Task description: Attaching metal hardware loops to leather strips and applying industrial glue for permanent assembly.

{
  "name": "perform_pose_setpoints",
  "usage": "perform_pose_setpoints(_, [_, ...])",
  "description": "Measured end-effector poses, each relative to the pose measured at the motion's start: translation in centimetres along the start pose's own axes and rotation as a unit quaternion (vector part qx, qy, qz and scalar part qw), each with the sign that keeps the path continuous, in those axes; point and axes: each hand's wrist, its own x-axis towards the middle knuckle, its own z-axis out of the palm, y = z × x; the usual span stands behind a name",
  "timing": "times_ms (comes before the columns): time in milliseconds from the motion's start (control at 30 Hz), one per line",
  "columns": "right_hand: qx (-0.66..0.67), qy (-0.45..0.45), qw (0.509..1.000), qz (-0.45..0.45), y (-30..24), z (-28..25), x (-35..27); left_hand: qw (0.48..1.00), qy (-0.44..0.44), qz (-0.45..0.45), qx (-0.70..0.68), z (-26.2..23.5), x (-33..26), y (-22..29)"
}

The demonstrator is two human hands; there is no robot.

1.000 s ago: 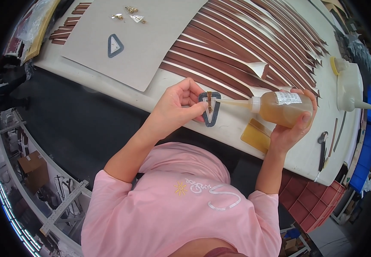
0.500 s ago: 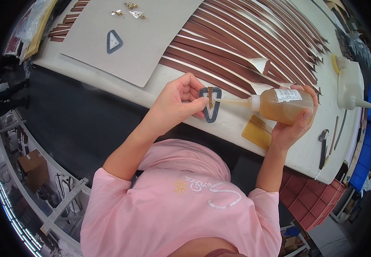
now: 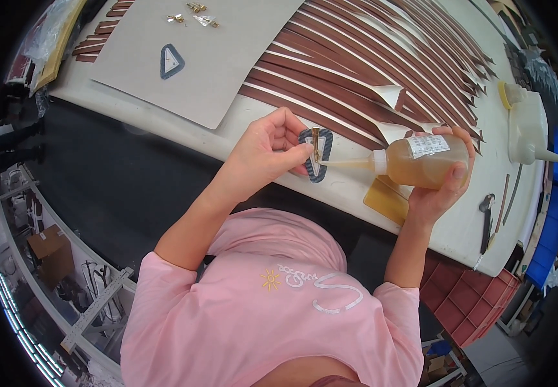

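My left hand (image 3: 271,145) pinches the left edge of a small triangular patch (image 3: 318,171) with a dark blue fabric border and a pale middle. Along the patch's middle lies a narrow gold-coloured metal piece (image 3: 315,138). In my right hand (image 3: 450,184) is a squeeze bottle (image 3: 414,169) of amber liquid, tipped on its side. Its long thin nozzle points left, with the tip at the patch beside the lower end of the metal piece; whether they touch I cannot tell. A similar triangular patch (image 3: 172,61) lies on the grey board.
The grey board (image 3: 163,97) also bears several small gold metal pieces (image 3: 196,8). Long brown strips (image 3: 330,97) cover much of the white table (image 3: 350,200). A yellow rectangular piece (image 3: 383,201) lies under the bottle. Farther right are a white spouted bottle (image 3: 529,129) and a dark-handled tool (image 3: 486,222).
The bottle has shifted slightly left, and its nozzle tip has moved down the patch toward me. My left hand keeps its pinch on the patch, which has shifted only slightly.
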Motion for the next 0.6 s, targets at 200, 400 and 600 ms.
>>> perform_pose_setpoints(200, [0.010,0.003,1.000,0.004,-0.26,0.19,-0.08,1.000,0.002,0.001,0.002,-0.03,-0.02,-0.12])
perform_pose_setpoints(400, [0.016,-0.015,1.000,0.010,-0.01,-0.17,-0.06,1.000,-0.001,0.002,0.002,-0.04,0.06,-0.14])
perform_pose_setpoints(600, [0.049,-0.010,0.998,0.025,-0.42,0.33,0.02,1.000,-0.002,0.006,0.002,-0.10,0.07,-0.18])
